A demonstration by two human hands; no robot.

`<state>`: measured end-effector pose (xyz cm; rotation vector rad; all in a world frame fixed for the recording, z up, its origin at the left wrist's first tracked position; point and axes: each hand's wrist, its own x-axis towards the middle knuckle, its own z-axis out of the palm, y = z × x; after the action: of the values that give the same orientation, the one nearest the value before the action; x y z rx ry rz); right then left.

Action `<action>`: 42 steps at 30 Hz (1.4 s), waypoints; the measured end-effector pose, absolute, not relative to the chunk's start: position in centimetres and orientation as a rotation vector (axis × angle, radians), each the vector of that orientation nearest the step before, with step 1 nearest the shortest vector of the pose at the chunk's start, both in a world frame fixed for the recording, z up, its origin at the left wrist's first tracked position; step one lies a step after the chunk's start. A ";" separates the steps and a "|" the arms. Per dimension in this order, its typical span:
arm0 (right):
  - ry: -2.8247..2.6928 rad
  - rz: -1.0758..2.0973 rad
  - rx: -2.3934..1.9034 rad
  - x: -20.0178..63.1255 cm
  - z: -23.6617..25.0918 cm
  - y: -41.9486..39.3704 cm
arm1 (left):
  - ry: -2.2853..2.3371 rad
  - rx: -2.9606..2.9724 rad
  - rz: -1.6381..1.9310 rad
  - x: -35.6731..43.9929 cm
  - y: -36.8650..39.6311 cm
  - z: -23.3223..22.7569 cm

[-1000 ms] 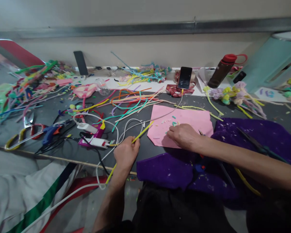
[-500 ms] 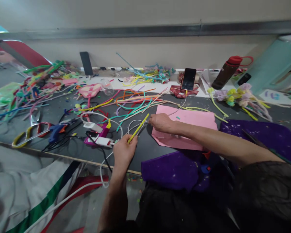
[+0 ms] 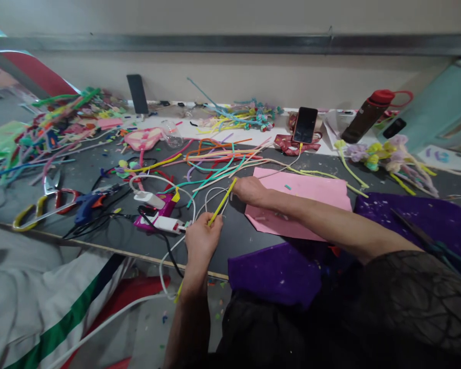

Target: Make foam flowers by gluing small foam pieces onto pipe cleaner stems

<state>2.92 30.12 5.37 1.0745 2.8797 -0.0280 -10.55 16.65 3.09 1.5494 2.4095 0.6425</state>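
Note:
My left hand (image 3: 202, 238) grips a yellow pipe cleaner (image 3: 223, 201) near the table's front edge; the stem runs up and right from my fist, and its tail hangs below my wrist. My right hand (image 3: 250, 189) reaches across to the left and pinches the yellow stem's upper tip, just left of a pink paper sheet (image 3: 303, 202). A white cable (image 3: 165, 184) loops under both hands. Loose pipe cleaners (image 3: 218, 159) in several colours lie just beyond my right hand.
A white and magenta power strip (image 3: 159, 218) and a blue glue gun (image 3: 88, 201) lie left of my left hand. Purple fabric (image 3: 426, 220) covers the right front. A phone (image 3: 305, 124), a dark bottle (image 3: 367, 115) and chenille flowers (image 3: 380, 154) stand at the back.
My right hand left the small scraps on the pink sheet and moved left to the yellow stem's tip. My left hand kept its grip and tilted the stem more upright.

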 end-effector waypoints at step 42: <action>2.898 0.148 0.949 12.9 5.8 18.0 | 2.210 1.556 0.930 -6.0 4.5 1.4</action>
<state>12.89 18.03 5.82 0.9490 2.8976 0.1478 -6.04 4.50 1.44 1.5556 2.2098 0.9301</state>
